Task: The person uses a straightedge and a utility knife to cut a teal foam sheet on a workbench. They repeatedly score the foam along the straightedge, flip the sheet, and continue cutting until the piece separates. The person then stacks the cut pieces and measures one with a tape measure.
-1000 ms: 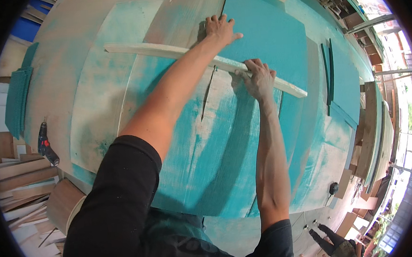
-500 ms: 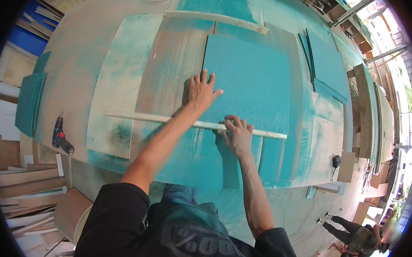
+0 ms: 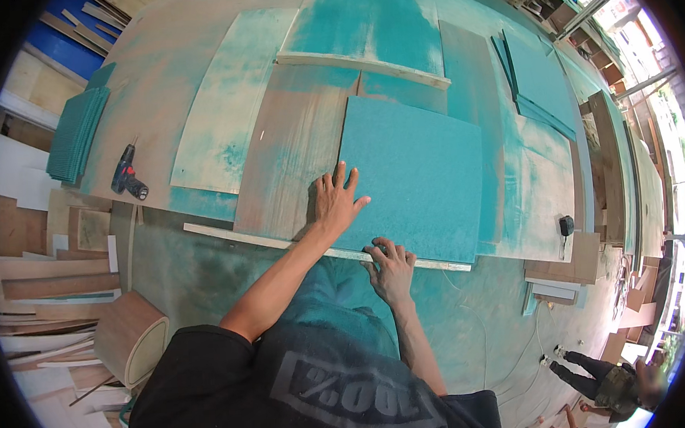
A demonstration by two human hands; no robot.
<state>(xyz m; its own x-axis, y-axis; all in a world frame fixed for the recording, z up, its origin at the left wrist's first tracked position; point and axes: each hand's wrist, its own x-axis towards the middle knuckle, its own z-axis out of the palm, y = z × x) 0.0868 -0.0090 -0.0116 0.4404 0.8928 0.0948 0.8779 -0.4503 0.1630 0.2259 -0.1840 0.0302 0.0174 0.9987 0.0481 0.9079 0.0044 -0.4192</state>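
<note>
A flat teal board [image 3: 422, 175] lies on the paint-stained table. My left hand [image 3: 337, 204] rests across the board's left edge, fingers spread, its forearm crossing over a long pale wooden strip [image 3: 270, 242]. That strip runs along the board's near edge, at the table's front. Curled over the strip and the near edge of the board is my right hand [image 3: 393, 272], its fingers bent and closed. The undersides of both hands are hidden.
A second pale strip [image 3: 362, 66] lies beyond the board. On the left are a cordless drill [image 3: 128, 175] and a stack of teal panels [image 3: 77, 139]. More teal boards [image 3: 538, 80] lie to the right, near a small black device [image 3: 565, 226]. A person [image 3: 611, 382] stands at the lower right.
The board and the near strip have slid toward me, bringing the strip to the table's front edge. Both hands moved along with them, and the view has shifted.
</note>
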